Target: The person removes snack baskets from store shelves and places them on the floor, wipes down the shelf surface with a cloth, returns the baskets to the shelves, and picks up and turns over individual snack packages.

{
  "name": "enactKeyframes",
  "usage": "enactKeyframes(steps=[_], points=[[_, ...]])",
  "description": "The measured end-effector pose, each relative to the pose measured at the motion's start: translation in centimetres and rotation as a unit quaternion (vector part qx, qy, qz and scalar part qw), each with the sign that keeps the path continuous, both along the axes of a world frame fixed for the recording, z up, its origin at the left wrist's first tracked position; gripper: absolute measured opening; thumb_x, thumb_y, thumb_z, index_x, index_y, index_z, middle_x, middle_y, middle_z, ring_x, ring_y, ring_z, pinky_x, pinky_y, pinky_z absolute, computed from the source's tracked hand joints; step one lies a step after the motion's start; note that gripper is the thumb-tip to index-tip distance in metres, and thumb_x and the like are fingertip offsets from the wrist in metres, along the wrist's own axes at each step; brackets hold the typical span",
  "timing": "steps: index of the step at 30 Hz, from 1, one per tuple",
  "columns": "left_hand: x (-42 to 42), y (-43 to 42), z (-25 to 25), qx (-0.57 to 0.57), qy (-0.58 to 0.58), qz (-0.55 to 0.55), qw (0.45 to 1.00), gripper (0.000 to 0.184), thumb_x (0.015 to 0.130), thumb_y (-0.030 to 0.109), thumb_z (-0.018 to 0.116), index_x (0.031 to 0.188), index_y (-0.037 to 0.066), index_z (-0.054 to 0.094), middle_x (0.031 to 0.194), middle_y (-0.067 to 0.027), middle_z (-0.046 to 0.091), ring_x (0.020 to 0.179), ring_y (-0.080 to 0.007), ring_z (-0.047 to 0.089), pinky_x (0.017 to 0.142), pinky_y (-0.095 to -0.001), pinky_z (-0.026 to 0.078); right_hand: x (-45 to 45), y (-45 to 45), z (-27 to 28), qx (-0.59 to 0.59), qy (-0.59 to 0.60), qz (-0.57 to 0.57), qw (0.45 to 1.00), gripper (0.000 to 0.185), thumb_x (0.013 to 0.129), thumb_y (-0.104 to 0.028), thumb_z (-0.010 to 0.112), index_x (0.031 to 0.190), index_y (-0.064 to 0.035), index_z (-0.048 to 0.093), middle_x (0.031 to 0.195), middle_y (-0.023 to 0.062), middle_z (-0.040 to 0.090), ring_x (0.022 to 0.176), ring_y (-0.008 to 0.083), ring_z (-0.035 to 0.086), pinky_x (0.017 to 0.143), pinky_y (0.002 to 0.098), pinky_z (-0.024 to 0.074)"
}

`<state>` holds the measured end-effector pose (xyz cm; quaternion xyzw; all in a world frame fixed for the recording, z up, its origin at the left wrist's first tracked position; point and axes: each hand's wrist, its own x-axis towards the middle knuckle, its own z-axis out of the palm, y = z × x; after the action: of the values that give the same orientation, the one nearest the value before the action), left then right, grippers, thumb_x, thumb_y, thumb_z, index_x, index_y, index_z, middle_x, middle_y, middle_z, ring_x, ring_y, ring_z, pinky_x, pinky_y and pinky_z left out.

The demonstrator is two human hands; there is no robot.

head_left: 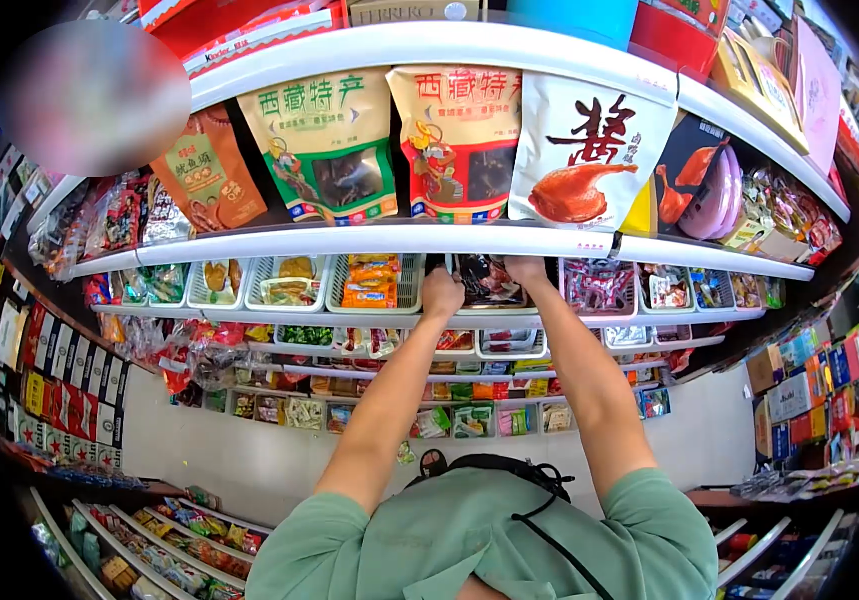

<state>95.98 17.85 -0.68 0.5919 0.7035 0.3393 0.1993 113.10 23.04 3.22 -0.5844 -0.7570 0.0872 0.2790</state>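
Both my arms reach forward to a shelf below the one with the big pouches. My left hand (442, 292) is closed at the left side of a white plastic basket (494, 313). My right hand (525, 268) grips at its right side, with the fingertips partly hidden in the shadow under the shelf above. Dark, shiny snack packets (489, 280) fill the basket between my hands. To the left stands a basket of orange packets (369, 283), and to the right one of purple-red wrapped packets (599, 285).
Above my hands, a white shelf edge (349, 242) runs across, close over my wrists. Large pouches stand on it, including a white pouch with a roast duck picture (589, 150). Lower shelves hold more snack baskets (429, 422). Stacked boxes (59, 400) stand at left.
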Motion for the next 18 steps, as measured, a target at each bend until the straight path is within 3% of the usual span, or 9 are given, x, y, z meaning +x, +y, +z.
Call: enactKeyframes(steps=[1, 5, 6, 8, 11, 12, 14, 16, 18], points=[[0.0, -0.7, -0.3, -0.006, -0.002, -0.003, 1.0, 0.025, 0.082, 0.02, 0.054, 0.086, -0.005, 0.059, 0.082, -0.028, 0.061, 0.082, -0.0439, 0.059, 0.074, -0.0491, 0.047, 0.1, -0.9, -0.5, -0.072, 0.095, 0.011, 0.993, 0.039, 0.077, -0.023, 0.059, 0.109, -0.0014, 0.056, 0.112, 0.0203, 0.057, 0.104, 0.0355, 0.053, 0.091, 0.0384, 0.0415], [0.1, -0.8, 0.1, -0.024, -0.026, -0.041, 0.999, 0.031, 0.087, 0.023, 0.049, 0.092, -0.007, 0.053, 0.088, -0.0301, 0.06, 0.086, -0.0455, 0.057, 0.077, -0.0494, 0.046, 0.1, -1.5, -2.1, -0.067, 0.035, -0.125, 0.989, 0.042, 0.074, -0.01, 0.055, 0.115, 0.0017, 0.053, 0.117, 0.0244, 0.054, 0.113, 0.0342, 0.05, 0.097, 0.0355, 0.0379], [0.0, -1.1, -0.1, -0.026, -0.021, -0.051, 0.998, 0.033, 0.088, 0.024, 0.048, 0.093, -0.008, 0.051, 0.089, -0.0305, 0.06, 0.087, -0.0461, 0.057, 0.078, -0.0496, 0.045, 0.9, 1.1, -5.7, -0.029, 0.129, -0.093, 0.987, 0.04, 0.076, -0.01, 0.054, 0.114, 0.0026, 0.052, 0.115, 0.0252, 0.055, 0.113, 0.0347, 0.05, 0.096, 0.0346, 0.0378], [-0.2, -1.8, 1.2, -0.033, -0.032, -0.054, 0.997, 0.037, 0.089, 0.025, 0.048, 0.1, -0.01, 0.051, 0.094, -0.0318, 0.058, 0.092, -0.0463, 0.055, 0.082, -0.048, 0.044, 0.7, -0.6, -2.1, -0.002, 0.076, -0.107, 0.991, 0.038, 0.076, -0.009, 0.056, 0.112, 0.0033, 0.053, 0.112, 0.0246, 0.057, 0.108, 0.0342, 0.053, 0.092, 0.034, 0.0402], [-0.4, -4.9, 3.1, 0.145, -0.02, 0.011, 0.989, 0.05, 0.091, 0.03, 0.046, 0.117, -0.012, 0.045, 0.109, -0.0332, 0.053, 0.104, -0.0438, 0.052, 0.09, -0.0437, 0.042, 2.1, -2.2, 0.0, 0.047, 0.206, -0.022, 0.977, 0.023, 0.077, -0.002, 0.056, 0.099, 0.0053, 0.059, 0.094, 0.0197, 0.064, 0.088, 0.028, 0.061, 0.08, 0.0351, 0.046], [-0.2, -6.5, 4.0, 0.134, -0.141, -0.04, 0.98, 0.057, 0.092, 0.034, 0.045, 0.124, -0.012, 0.039, 0.117, -0.0315, 0.049, 0.111, -0.0407, 0.049, 0.094, -0.0408, 0.039, 0.6, -5.4, 3.2, 0.084, 0.333, 0.003, 0.939, 0.017, 0.079, -0.001, 0.056, 0.094, 0.0061, 0.061, 0.085, 0.0151, 0.065, 0.08, 0.0224, 0.061, 0.074, 0.0343, 0.0473], [0.4, -9.1, 4.4, 0.058, -0.36, -0.106, 0.925, 0.069, 0.093, 0.047, 0.04, 0.134, -0.009, 0.031, 0.133, -0.0225, 0.042, 0.122, -0.0293, 0.043, 0.1, -0.0355, 0.032, 0.6, -8.3, 3.5, -0.112, 0.403, 0.039, 0.907, 0.018, 0.079, -0.007, 0.059, 0.092, 0.0051, 0.063, 0.085, 0.0171, 0.066, 0.077, 0.0234, 0.063, 0.071, 0.034, 0.0482], [1.3, -12.6, 7.3, -0.069, -0.602, -0.077, 0.792, 0.069, 0.093, 0.052, 0.036, 0.135, -0.003, 0.033, 0.132, -0.0166, 0.044, 0.122, -0.0241, 0.042, 0.101, -0.0351, 0.031, -1.9, -14.4, 6.4, -0.098, 0.303, 0.032, 0.947, 0.02, 0.079, -0.012, 0.062, 0.09, 0.0055, 0.063, 0.084, 0.0165, 0.066, 0.073, 0.0243, 0.063, 0.068, 0.0336, 0.0491], [1.4, -14.6, 5.2, -0.025, -0.685, -0.149, 0.712, 0.067, 0.093, 0.055, 0.032, 0.134, 0.003, 0.037, 0.126, -0.0136, 0.049, 0.114, -0.022, 0.048, 0.097, -0.0364, 0.037, -3.0, -19.1, 7.4, -0.062, 0.24, 0.142, 0.958, 0.025, 0.08, -0.018, 0.064, 0.09, 0.0051, 0.064, 0.087, 0.0167, 0.065, 0.076, 0.0293, 0.062, 0.071, 0.0352, 0.049]])
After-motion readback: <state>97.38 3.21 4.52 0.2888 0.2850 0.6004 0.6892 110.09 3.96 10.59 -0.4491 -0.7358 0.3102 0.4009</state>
